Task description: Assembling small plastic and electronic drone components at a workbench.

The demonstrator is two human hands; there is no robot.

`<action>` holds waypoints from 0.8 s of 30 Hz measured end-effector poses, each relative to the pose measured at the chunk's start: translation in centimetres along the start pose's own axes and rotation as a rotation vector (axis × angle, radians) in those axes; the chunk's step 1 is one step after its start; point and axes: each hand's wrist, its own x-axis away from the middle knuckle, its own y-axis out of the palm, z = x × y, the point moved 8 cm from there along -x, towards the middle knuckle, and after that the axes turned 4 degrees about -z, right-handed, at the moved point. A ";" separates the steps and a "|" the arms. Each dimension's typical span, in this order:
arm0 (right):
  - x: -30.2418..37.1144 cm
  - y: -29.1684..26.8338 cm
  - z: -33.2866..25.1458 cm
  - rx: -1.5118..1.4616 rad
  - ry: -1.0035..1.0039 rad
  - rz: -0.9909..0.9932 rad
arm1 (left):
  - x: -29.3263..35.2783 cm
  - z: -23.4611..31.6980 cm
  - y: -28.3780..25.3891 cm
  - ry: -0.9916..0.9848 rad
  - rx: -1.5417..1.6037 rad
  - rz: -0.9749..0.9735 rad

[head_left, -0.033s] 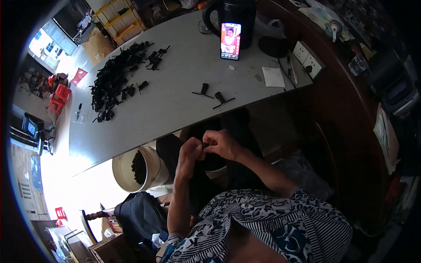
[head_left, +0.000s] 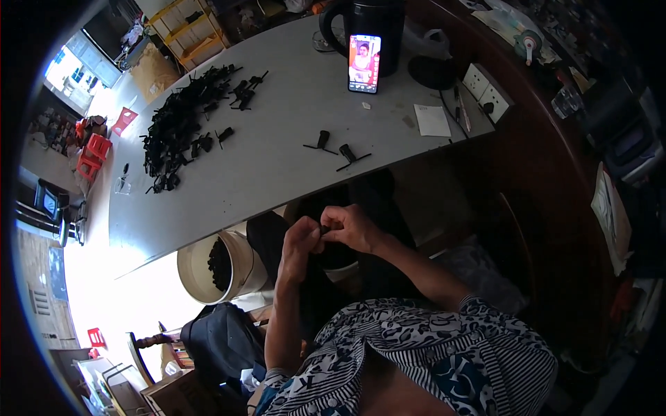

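Below the table's near edge, my left hand and my right hand meet with fingertips pinched together. Between them is a small black plastic part, mostly covered by the fingers. Two black parts with thin crossbars, one and another, lie on the grey table just beyond my hands. A large heap of similar black parts spreads over the table's left side, with a few loose ones beside it.
A cream bucket with black pieces inside stands left of my legs. On the table, a lit phone leans against a black jug. White paper and a socket strip are at the right. A dark bag sits lower left.
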 end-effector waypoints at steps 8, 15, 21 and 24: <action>0.2 0.9 -0.6 0.263 -0.125 0.079 | -0.8 -4.1 -0.6 -0.016 0.302 0.090; -1.0 -1.1 2.0 0.292 0.051 -0.044 | -1.9 -7.3 -0.4 -0.137 0.389 0.021; -3.0 -11.4 1.3 0.873 -0.049 0.493 | -2.7 -7.5 -5.1 0.121 -0.695 0.294; -2.2 -12.6 1.5 0.902 -0.117 0.400 | -3.3 -4.4 -2.4 0.007 -0.313 0.085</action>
